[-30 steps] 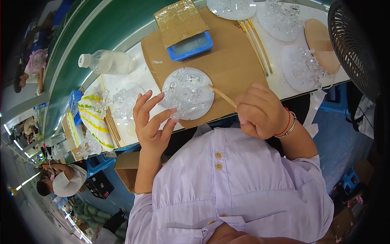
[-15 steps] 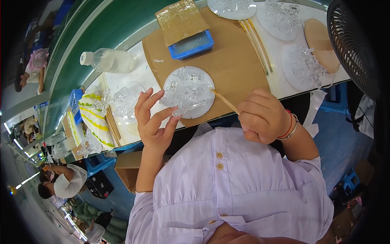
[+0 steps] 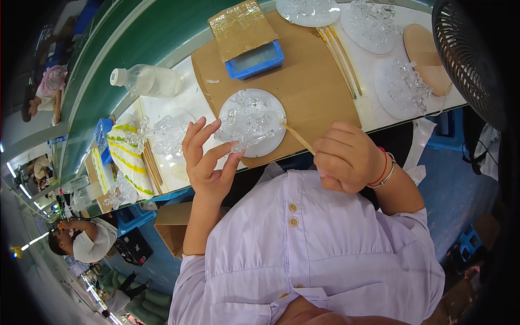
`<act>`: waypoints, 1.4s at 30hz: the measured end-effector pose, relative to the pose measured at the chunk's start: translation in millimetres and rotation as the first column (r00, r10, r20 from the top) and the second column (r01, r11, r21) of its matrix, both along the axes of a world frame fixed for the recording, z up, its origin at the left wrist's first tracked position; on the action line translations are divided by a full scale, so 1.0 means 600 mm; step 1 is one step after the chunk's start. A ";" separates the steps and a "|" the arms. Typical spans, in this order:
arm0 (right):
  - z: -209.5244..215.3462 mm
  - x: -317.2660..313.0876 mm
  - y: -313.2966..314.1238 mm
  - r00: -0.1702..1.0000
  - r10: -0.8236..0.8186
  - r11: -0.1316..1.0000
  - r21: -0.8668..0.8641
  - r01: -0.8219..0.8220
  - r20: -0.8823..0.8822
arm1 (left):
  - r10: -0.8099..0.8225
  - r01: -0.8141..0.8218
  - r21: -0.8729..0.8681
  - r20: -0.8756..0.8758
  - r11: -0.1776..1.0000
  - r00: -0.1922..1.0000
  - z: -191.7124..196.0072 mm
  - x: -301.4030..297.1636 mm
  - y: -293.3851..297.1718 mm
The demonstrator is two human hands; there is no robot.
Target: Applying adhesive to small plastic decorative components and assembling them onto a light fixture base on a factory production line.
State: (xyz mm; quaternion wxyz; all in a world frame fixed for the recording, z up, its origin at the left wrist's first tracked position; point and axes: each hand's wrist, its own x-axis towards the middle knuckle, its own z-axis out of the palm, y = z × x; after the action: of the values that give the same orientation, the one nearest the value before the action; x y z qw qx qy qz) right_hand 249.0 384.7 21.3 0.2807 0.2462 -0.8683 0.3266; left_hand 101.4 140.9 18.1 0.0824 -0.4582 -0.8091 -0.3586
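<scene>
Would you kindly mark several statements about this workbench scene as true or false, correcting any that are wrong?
1. The right hand holds a thin stick. True.
2. The stick's tip is over the floor. False: it is at the right edge of a round white plate.
3. The plate, bearing clear pieces, sits on a brown cardboard sheet. True.
4. The right wrist is bare. False: it wears a red cord and a pale bracelet.
5. A clear bottle with a white cap is left of a blue box. True.
6. Nothing hides any part of the blue box. False: a cardboard flap hides its far part.
</scene>
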 end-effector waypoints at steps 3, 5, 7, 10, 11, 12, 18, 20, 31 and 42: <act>-0.001 0.002 -0.003 1.000 0.024 1.000 -0.017 -0.024 0.016 | 0.003 -0.003 0.015 -0.013 1.000 1.000 -0.003 0.002 0.004; -0.001 0.003 -0.003 1.000 0.025 0.999 -0.028 -0.025 0.011 | -0.010 0.010 0.029 -0.016 1.000 1.000 -0.005 0.004 0.007; 0.004 0.004 -0.001 1.000 -0.005 0.995 -0.099 0.004 -0.005 | -0.012 0.013 0.040 -0.031 0.999 0.999 -0.007 0.007 0.011; 0.012 0.015 0.012 0.997 -0.064 0.984 -0.162 0.069 0.036 | -0.006 0.011 0.062 -0.072 0.998 0.997 -0.015 0.015 0.023; 0.010 0.014 0.012 0.997 -0.063 0.985 -0.161 0.068 0.036 | 0.003 0.004 0.074 -0.098 0.997 0.995 -0.017 0.018 0.028; 0.006 0.015 0.012 0.992 -0.122 0.974 -0.188 0.124 0.022 | 0.002 0.006 0.074 -0.098 0.997 0.995 -0.019 0.021 0.034; -0.001 0.008 0.014 0.978 -0.209 0.961 -0.180 0.209 0.017 | 0.024 -0.013 0.096 -0.112 0.995 0.993 -0.024 0.029 0.048; -0.002 0.003 0.016 0.976 -0.216 0.961 -0.172 0.215 0.014 | 0.025 -0.017 0.090 -0.090 0.996 0.996 -0.024 0.029 0.047; -0.002 -0.015 0.019 0.982 -0.189 0.975 -0.115 0.190 0.016 | -0.040 0.043 0.074 -0.041 0.996 0.998 -0.029 0.019 0.041; 0.009 0.011 0.021 0.991 -0.115 0.975 -0.185 0.125 0.063 | -0.219 0.209 0.067 0.194 0.976 0.956 -0.008 -0.019 0.027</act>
State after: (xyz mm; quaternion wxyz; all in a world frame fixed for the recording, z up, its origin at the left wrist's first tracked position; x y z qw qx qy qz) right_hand 255.4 397.3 27.0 0.2993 0.1570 -0.8537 0.3962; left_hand 90.0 157.1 13.2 -0.0281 -0.5026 -0.7505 -0.4283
